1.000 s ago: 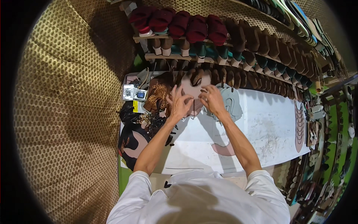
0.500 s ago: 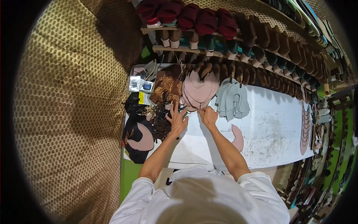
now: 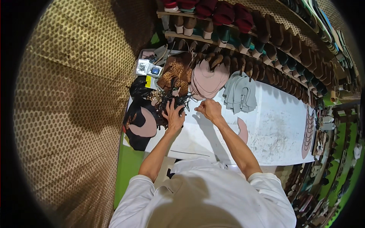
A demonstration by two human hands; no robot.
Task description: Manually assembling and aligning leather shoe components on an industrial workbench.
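My left hand (image 3: 175,117) is spread over the edge of a tangled pile of thin dark straps (image 3: 167,102), fingertips at the straps. To its right, my right hand (image 3: 210,109) is raised over the white tabletop, its fingers curled into a pinch. Whatever is in that pinch is too small to make out. Just beyond it lies a fanned stack of pink curved shoe pieces (image 3: 210,81). Brown and leopard-print pieces (image 3: 176,74) lie beyond my left hand. Grey curved pieces (image 3: 240,93) are stacked to the right.
One pink curved piece (image 3: 242,130) lies beside my right forearm; another (image 3: 144,125) rests on black material at the left. Small clear packets (image 3: 149,68) sit at the far left. Shoe racks (image 3: 201,38) line the table's back. Overlapping pink pieces (image 3: 308,133) lie at the right end.
My right hand has come away from the pink stack's near edge, its fingers still curled. My left hand has shifted left onto the dark straps. The whole view has tilted slightly.
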